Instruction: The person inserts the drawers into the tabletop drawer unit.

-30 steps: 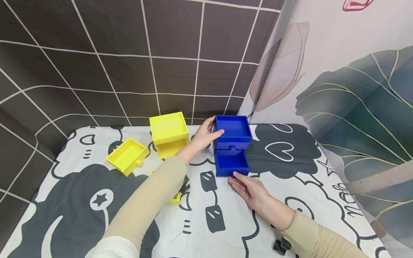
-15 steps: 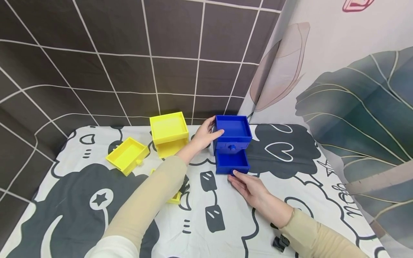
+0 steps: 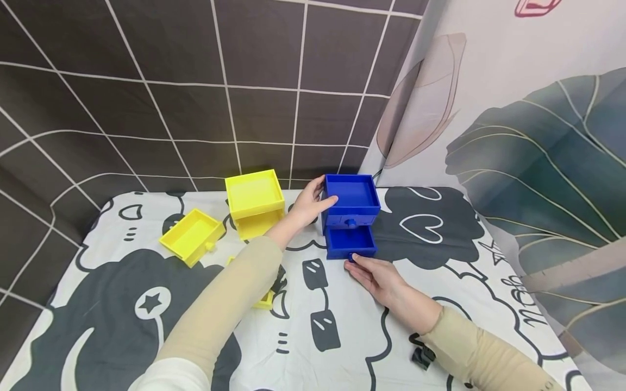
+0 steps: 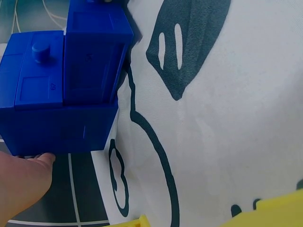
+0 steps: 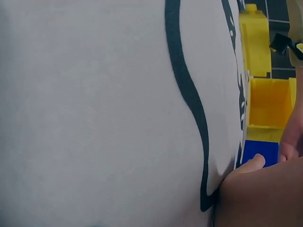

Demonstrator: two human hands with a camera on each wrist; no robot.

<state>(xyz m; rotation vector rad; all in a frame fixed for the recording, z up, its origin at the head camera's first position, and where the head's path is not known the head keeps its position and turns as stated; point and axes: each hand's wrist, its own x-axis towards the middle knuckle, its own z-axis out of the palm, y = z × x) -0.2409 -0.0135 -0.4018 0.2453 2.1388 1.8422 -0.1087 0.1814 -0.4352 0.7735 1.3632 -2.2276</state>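
A small blue chest of drawers (image 3: 351, 194) stands near the back of the cloth, its upper drawer in. Its lower blue drawer (image 3: 351, 247) sticks out at the front. My left hand (image 3: 308, 206) holds the chest's left side, thumb over the top edge and fingers towards the back. In the left wrist view, part of this hand (image 4: 28, 182) touches the chest's side. My right hand (image 3: 379, 279) pinches the lower drawer's knob with thumb and fingertips. The right wrist view has the right thumb (image 5: 251, 165) against the blue drawer front (image 5: 262, 150).
A yellow cabinet shell (image 3: 255, 195) with an open front stands left of the blue chest. One yellow drawer (image 3: 193, 236) lies farther left; another yellow piece (image 3: 265, 300) is mostly behind the left forearm. A small black object (image 3: 423, 357) lies by the right sleeve.
The lower blue drawer has slid back a little into the chest, the right hand moving forward with it. The left hand keeps its place on the chest.
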